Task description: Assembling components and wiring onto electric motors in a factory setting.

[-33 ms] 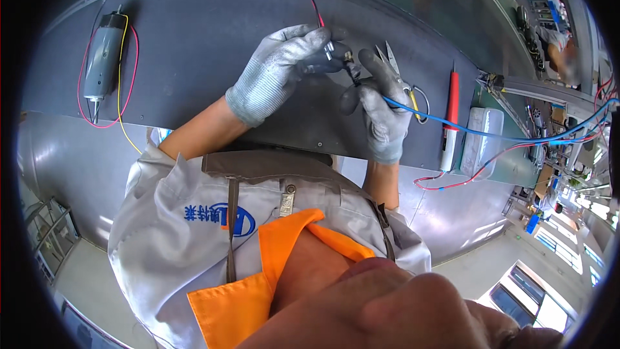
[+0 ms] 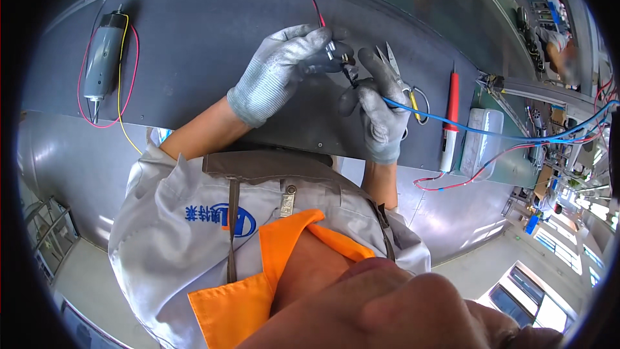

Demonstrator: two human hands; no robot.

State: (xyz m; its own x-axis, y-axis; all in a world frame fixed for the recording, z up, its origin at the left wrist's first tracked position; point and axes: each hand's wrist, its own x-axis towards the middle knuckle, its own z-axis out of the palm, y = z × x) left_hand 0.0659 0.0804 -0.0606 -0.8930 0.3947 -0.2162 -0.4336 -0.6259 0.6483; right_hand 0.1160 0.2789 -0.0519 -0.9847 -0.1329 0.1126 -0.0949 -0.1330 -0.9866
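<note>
My left hand (image 2: 271,77), in a grey work glove, is closed in a pinch on a red and black wire pair (image 2: 316,10). Bright metal ends (image 2: 330,50) poke out below its fingers. My right hand (image 2: 382,113), gloved too, grips a small black piece (image 2: 351,74) with a metallic tip, whose exact kind is unclear. A blue cable (image 2: 452,124) runs rightward from that hand. The two hands are close together over the bench. Scissors (image 2: 394,64) show behind the right hand; whether they touch it I cannot tell.
On the left of the dark bench (image 2: 200,26) lies a grey cylindrical motor (image 2: 103,58) with red, yellow and black wires. At right are a red and white pen-shaped tool (image 2: 452,106), a clear plastic box (image 2: 481,139) and a metal frame post (image 2: 542,88).
My right hand and the black piece have shifted very slightly. The left hand keeps its pinch on the wires.
</note>
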